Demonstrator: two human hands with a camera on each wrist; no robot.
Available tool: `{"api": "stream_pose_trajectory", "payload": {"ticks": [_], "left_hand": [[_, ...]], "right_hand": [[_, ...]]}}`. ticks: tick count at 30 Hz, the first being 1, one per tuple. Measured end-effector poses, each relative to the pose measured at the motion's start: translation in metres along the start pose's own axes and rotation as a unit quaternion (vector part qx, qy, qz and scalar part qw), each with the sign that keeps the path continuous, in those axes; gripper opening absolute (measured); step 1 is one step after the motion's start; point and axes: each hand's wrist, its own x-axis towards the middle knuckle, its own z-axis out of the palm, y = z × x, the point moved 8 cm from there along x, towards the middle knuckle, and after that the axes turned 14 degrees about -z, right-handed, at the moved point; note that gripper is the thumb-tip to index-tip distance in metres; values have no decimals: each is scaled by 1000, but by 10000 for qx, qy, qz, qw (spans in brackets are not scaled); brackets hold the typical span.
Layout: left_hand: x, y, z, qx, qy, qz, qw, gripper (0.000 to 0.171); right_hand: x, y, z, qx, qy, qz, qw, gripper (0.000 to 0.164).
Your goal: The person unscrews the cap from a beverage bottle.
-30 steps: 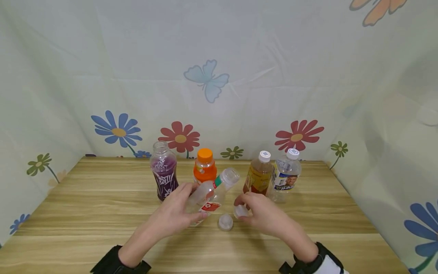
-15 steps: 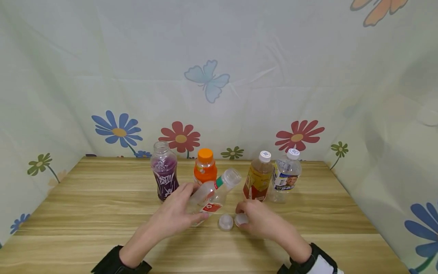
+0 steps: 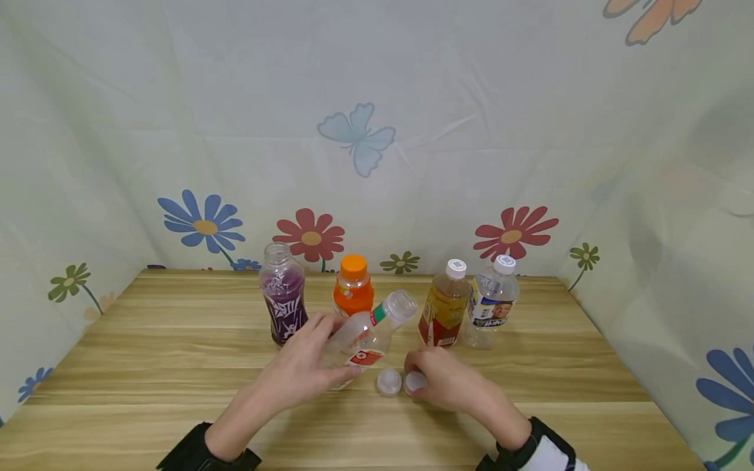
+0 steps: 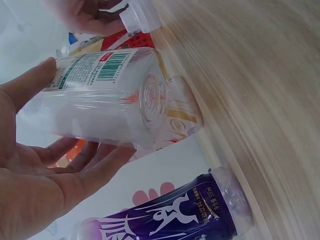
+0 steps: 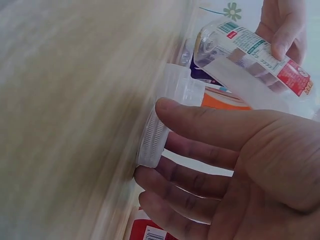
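Note:
My left hand [image 3: 309,356] grips a clear plastic bottle [image 3: 366,340] with a red label, tilted so its uncapped mouth points up and right. In the left wrist view the bottle's base [image 4: 152,97] is raised off the tabletop, thumb on one side and fingers on the other. My right hand [image 3: 450,381] pinches a white bottle cap [image 3: 415,382] down at the table. Its ribbed side [image 5: 152,137] shows between thumb and fingertips in the right wrist view. Close to its left lies a second, translucent cap [image 3: 389,382].
Behind my left hand stand an uncapped purple drink bottle [image 3: 284,294] and an orange-capped bottle [image 3: 353,291]. A brown tea bottle [image 3: 446,304] and a clear bottle with a blue label [image 3: 493,301], both white-capped, stand behind my right hand. All are on the wooden table [image 3: 177,366].
My right hand has lowered the white cap to the table, beside the translucent cap. My left hand and the tilted bottle have shifted only slightly right.

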Motion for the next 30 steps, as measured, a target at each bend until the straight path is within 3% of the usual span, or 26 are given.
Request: {"api": "stream_pose_trajectory", "payload": {"ticks": [8, 15, 19, 21, 26, 30], "left_hand": [[-1, 2, -1, -35, 50, 30, 10000, 68], [-2, 6, -2, -159, 141, 155, 9997, 66], [-4, 8, -2, -174, 238, 223, 9993, 64], [-4, 9, -2, -207, 274, 268, 9991, 64], [-6, 13, 0, -331, 250, 409, 9983, 64], [-6, 15, 2, -385, 183, 465, 9980, 64]], "right_hand": [[-1, 3, -3, 153, 54, 186, 9997, 26], [0, -5, -29, 397, 1220, 116, 9917, 25], [-2, -13, -40, 677, 1920, -137, 9790, 36], [-2, -17, -42, 1111, 2144, -262, 9700, 43], [0, -25, -41, 2450, 2333, -594, 9392, 55], [1, -30, -41, 2805, 2394, -789, 9262, 55]]}}
